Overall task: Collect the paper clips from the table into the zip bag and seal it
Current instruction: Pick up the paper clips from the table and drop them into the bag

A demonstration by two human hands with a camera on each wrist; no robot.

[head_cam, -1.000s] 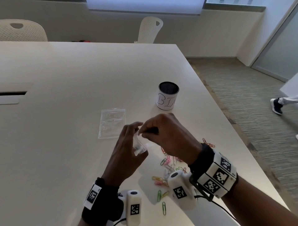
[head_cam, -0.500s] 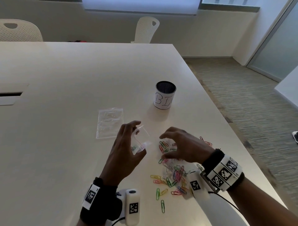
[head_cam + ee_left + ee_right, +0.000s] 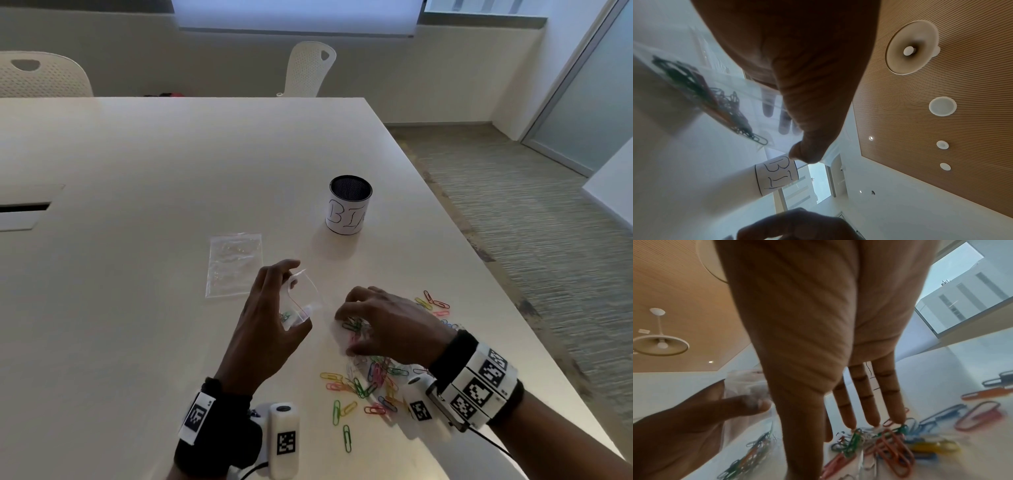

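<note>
Since a moment ago the right hand (image 3: 387, 325) has left the mouth of the bag and dropped onto the loose clips, while the left hand has barely shifted.

Farthest left on the pale table (image 3: 137, 212) lies a spare clear bag (image 3: 234, 263), flat; what it holds is too faint to tell. Just right of it, the left hand (image 3: 270, 329) holds the zip bag (image 3: 301, 301) up off the surface, thumb and fingers pinching its sides so the mouth gapes toward the right. A small tangle of paper clips sits in its lower part, dark and green through the plastic in the left wrist view (image 3: 701, 91).

Next comes the right hand, palm down, fingers (image 3: 888, 395) fairly straight and spread, their tips resting on the heap of paper clips (image 3: 373, 377). Whether any clip is actually caught between thumb and fingers cannot be told. The heap, in red, green, yellow, blue and pink, lies on the table under and in front of that hand, with strays nearer the person and a few more out toward the right edge.

Behind the hands, well apart from them, stands a round mesh cup (image 3: 349, 205) wrapped in white paper with hand-drawn letters; its inside is dark.

Two white perforated chairs (image 3: 310, 68) stand past the far edge, below a window. Striped carpet (image 3: 513, 222) runs along the right.
</note>
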